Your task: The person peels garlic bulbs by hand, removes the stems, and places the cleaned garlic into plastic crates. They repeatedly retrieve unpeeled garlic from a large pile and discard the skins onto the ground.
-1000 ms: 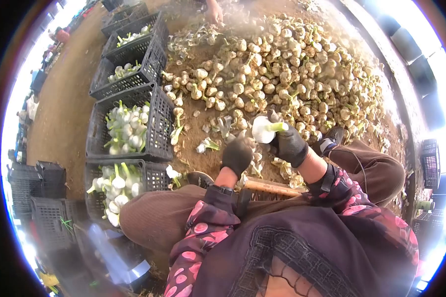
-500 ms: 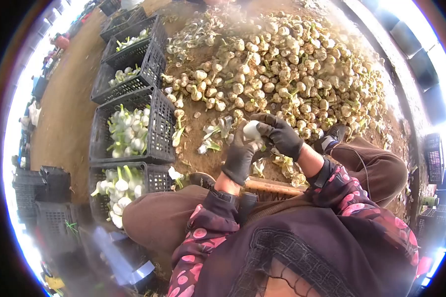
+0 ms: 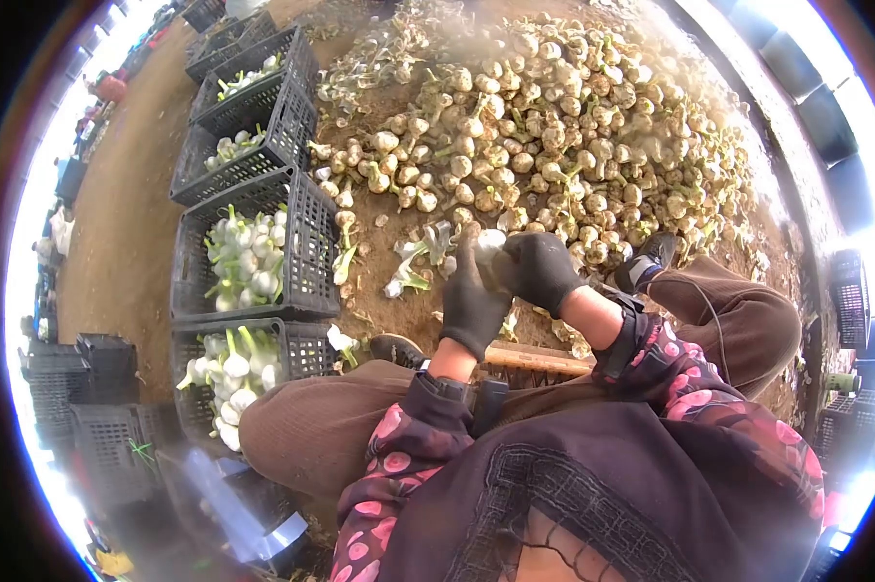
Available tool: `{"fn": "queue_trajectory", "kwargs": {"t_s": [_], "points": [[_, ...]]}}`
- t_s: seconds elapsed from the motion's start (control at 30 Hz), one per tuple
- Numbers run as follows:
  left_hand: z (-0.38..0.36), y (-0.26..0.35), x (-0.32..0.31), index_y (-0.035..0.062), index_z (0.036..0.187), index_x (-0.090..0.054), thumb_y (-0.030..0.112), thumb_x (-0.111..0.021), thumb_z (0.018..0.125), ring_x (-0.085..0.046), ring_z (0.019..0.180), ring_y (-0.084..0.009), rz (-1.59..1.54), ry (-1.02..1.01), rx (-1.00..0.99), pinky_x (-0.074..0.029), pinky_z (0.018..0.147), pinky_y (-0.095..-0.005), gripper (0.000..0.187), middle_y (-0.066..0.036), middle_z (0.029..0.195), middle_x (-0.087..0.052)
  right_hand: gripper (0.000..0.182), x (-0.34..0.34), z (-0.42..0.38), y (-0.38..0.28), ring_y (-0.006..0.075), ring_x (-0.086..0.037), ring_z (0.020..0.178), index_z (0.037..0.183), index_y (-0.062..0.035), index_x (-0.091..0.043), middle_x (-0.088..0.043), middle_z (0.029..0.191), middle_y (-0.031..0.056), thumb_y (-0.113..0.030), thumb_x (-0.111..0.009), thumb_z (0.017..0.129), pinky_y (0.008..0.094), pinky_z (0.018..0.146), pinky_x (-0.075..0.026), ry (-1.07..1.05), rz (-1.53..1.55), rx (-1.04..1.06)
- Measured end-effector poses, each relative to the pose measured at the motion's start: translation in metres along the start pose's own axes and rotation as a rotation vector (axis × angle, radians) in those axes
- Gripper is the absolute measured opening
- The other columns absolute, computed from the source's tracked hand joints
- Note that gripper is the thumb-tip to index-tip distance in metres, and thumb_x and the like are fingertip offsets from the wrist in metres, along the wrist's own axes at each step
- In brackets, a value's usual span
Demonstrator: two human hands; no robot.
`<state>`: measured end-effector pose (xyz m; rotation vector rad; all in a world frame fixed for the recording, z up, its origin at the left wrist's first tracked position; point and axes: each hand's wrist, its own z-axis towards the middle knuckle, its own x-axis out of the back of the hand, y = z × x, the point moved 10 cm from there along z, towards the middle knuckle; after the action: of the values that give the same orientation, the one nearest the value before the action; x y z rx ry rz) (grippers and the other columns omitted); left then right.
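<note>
Both my hands, in dark gloves, are raised together over the ground in front of my knees. A white garlic bulb (image 3: 492, 239) shows between them, partly covered by the gloves. My left hand (image 3: 475, 296) is closed around its left and lower side. Against its right side, my right hand (image 3: 542, 271) is curled with the fingertips hidden. Peeled garlic skins and leaves (image 3: 418, 260) lie on the soil just left of my hands. Beyond them spreads a large pile of unpeeled garlic bulbs (image 3: 593, 136).
A row of black crates runs up my left side; the nearer crate (image 3: 307, 247) and the one by my knee (image 3: 313, 347) hold cleaned white garlic. A wooden bar (image 3: 539, 358) lies between my legs. More crates (image 3: 850, 301) stand at the right edge.
My hands have turned around the garlic bulb, so less of it shows now. The left hand is more upright, and the right has curled in closer. The view has shifted slightly.
</note>
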<state>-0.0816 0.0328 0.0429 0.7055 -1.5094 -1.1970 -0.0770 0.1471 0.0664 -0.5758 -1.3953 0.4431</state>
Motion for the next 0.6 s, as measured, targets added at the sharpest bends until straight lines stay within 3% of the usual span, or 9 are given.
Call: {"fn": "queue_trajectory", "kwargs": {"t_s": [0.07,0.13,0.2,0.27,0.33,0.37,0.43,0.53,0.6], "points": [[0.005,-0.01,-0.003,0.0106,0.14,-0.028,-0.008,-0.058,0.074,-0.062,0.088,-0.0164,-0.055,0.042,-0.071,-0.051,0.078,-0.0272,0.075,-0.006,0.098,-0.063,0.026,0.007,-0.003,-0.003,0.0339,-0.057,0.053,0.065,-0.0012,-0.061,-0.056,0.058,0.0189,-0.025,-0.06,0.076,0.04,0.053,-0.045,0.065,0.028,0.024],[0.006,-0.012,0.003,0.0087,0.139,-0.03,-0.008,-0.054,0.075,-0.062,0.086,-0.017,-0.108,0.081,-0.146,-0.051,0.076,-0.0271,0.069,-0.005,0.096,-0.063,0.018,0.008,-0.006,0.012,0.0301,-0.059,0.054,0.068,-0.0022,-0.064,-0.058,0.06,0.0176,-0.018,-0.06,0.074,0.0381,0.054,-0.047,0.032,0.343,-0.15],[0.004,-0.039,-0.008,0.0042,0.135,-0.033,-0.007,-0.043,0.075,-0.061,0.084,-0.017,-0.394,-0.155,0.139,-0.052,0.074,-0.0268,0.062,-0.006,0.097,-0.061,0.016,0.007,-0.003,0.027,0.0277,-0.058,0.052,0.066,-0.0011,-0.062,-0.058,0.059,0.0169,-0.015,-0.06,0.073,0.0366,0.053,-0.046,0.028,0.405,-0.173],[-0.001,-0.024,-0.01,0.0011,0.134,-0.035,-0.006,-0.037,0.073,-0.059,0.087,-0.0162,-0.343,-0.219,0.218,-0.051,0.078,-0.0269,0.061,-0.009,0.105,-0.058,0.014,0.008,-0.002,0.033,0.0253,-0.057,0.051,0.065,-0.0001,-0.06,-0.057,0.059,0.0162,-0.012,-0.06,0.072,0.0351,0.052,-0.044,0.022,0.468,-0.197],[-0.001,0.003,-0.004,0.0025,0.135,-0.034,-0.006,-0.039,0.074,-0.057,0.096,-0.0162,-0.578,-0.177,0.175,-0.049,0.083,-0.0272,0.062,-0.01,0.114,-0.053,0.015,0.022,-0.001,0.004,0.0282,-0.056,0.054,0.063,-0.0008,-0.057,-0.056,0.061,0.0146,-0.013,-0.06,0.071,0.036,0.052,-0.043,0.063,0.326,0.076],[-0.002,0.006,-0.006,0.0025,0.135,-0.034,-0.006,-0.039,0.074,-0.057,0.096,-0.0162,-0.577,-0.181,0.175,-0.049,0.083,-0.0272,0.062,-0.01,0.114,-0.053,0.015,0.023,-0.002,0.005,0.0282,-0.056,0.054,0.063,-0.0008,-0.057,-0.056,0.061,0.0146,-0.013,-0.06,0.071,0.036,0.052,-0.043,0.066,0.326,0.074],[0.001,0.015,0.003,0.0037,0.134,-0.034,-0.01,-0.044,0.071,-0.059,0.096,-0.019,-0.81,-0.066,0.106,-0.051,0.079,-0.0278,0.065,-0.011,0.111,-0.055,0.013,0.021,-0.006,-0.016,0.0321,-0.056,0.058,0.063,-0.0022,-0.056,-0.054,0.063,0.0136,-0.012,-0.059,0.071,0.038,0.054,-0.044,0.033,0.189,0.268],[0.003,0.0,0.006,0.0036,0.138,-0.028,-0.01,-0.044,0.073,-0.057,0.103,-0.019,-0.674,0.043,0.061,-0.049,0.085,-0.0276,0.069,-0.012,0.115,-0.053,0.011,0.022,-0.011,-0.036,0.0356,-0.055,0.062,0.064,-0.0029,-0.056,-0.054,0.063,0.0135,-0.012,-0.059,0.07,0.0398,0.055,-0.045,0.003,0.256,0.418],[0.004,-0.015,0.007,0.0019,0.137,-0.028,-0.011,-0.043,0.072,-0.057,0.102,-0.0194,-0.641,0.061,0.08,-0.05,0.085,-0.0282,0.068,-0.012,0.115,-0.053,0.012,0.021,-0.013,-0.042,0.0312,-0.056,0.058,0.064,-0.0024,-0.057,-0.054,0.062,0.0133,-0.012,-0.059,0.07,0.0383,0.055,-0.045,0.023,0.217,0.442]]}}
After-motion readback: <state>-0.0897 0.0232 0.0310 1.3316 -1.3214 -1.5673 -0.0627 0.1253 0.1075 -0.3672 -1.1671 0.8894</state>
